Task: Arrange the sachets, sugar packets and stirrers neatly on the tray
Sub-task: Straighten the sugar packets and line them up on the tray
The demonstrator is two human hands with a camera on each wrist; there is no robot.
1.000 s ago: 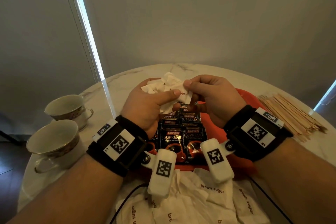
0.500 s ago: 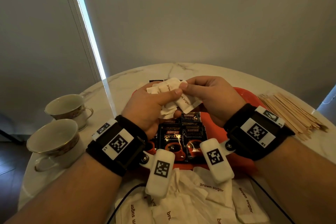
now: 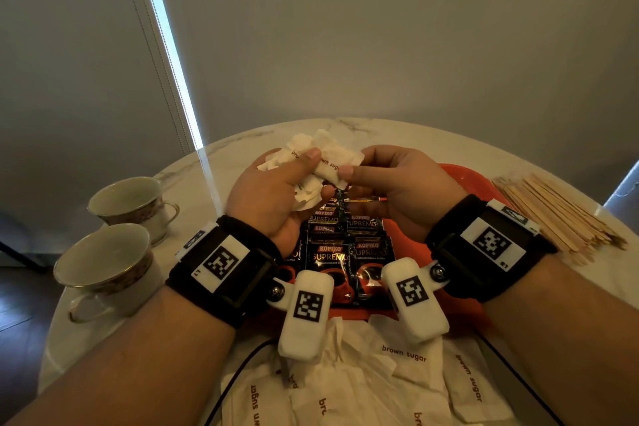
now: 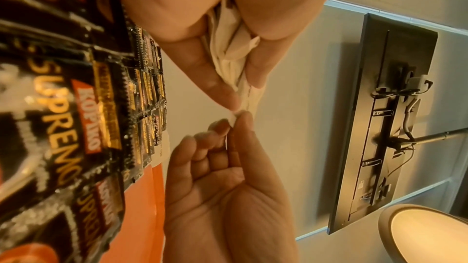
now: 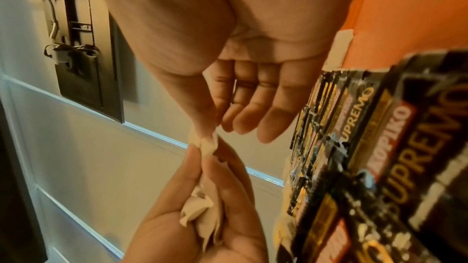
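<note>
My left hand [image 3: 301,169] grips a loose bunch of white brown sugar packets [image 3: 328,152] above the far part of the orange tray [image 3: 463,180]. My right hand [image 3: 352,166] pinches the near right corner of the top packet between thumb and forefinger. The left wrist view shows the bunch [image 4: 233,57] and the pinching right hand [image 4: 235,121]. Black Kopiko sachets [image 3: 332,252] lie in overlapping rows on the tray, under both hands. Wooden stirrers [image 3: 553,214] are heaped on the table to the right of the tray. More sugar packets [image 3: 404,356] lie loose at the table's near edge.
Two empty teacups [image 3: 131,197] [image 3: 107,263] stand at the left on the round marble table [image 3: 380,131]. A black cable [image 3: 235,377] runs across the near packets. A grey wall stands behind the table.
The bunch of sugar packets has risen slightly and fanned out in my left hand. My right hand's pinch has shifted to the corner of the top packet.
</note>
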